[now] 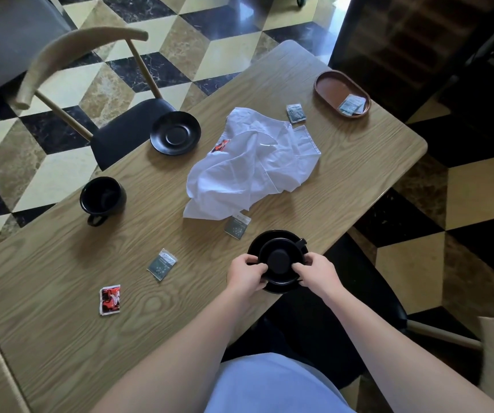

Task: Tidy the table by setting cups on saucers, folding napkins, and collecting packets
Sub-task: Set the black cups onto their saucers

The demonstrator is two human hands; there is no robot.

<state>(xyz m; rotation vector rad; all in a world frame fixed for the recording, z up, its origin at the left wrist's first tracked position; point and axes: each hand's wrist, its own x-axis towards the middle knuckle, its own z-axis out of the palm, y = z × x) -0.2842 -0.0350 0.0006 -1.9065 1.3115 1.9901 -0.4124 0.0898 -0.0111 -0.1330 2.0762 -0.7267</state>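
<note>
Both hands grip a black cup (280,260) seated on its saucer (278,286) at the surface's (359,162) 5 o'clock edge: left hand (247,272) fingers clamped on the cup's left side, right hand (314,271) fingers on its right. A second cup (102,196) stands at 9 o'clock, an empty saucer (175,133) at 11. Crumpled napkin (251,165) lies centre. Loose packets (162,264) lie scattered; the tray (333,87) at 1 o'clock holds some.

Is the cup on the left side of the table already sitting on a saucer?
No: the left cup stands directly on the bare table, apart from the empty saucer farther back.
</note>
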